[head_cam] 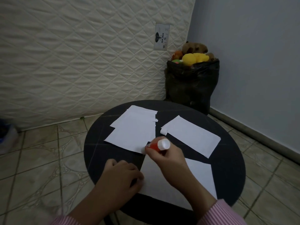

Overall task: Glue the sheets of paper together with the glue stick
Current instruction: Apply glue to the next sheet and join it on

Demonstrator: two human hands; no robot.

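A round black surface [230,159] stands on a floor of beige patterned tiles [40,159]. Behind the surface, a cream quilted mattress [81,62] leans upright, with a white label [161,37] reading "GAJAH" near its right edge. Just right of the mattress, in the corner, sits a black plastic bag [191,85] filled with soft toys; a yellow one [194,58] and a brown one [194,47] show on top. A pale blue wall [259,54] rises to the right of the bag.

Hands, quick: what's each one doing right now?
Left hand: fingers curled, pressing the near white paper sheet flat; holding nothing.
Right hand: closed around the orange-and-white glue stick.
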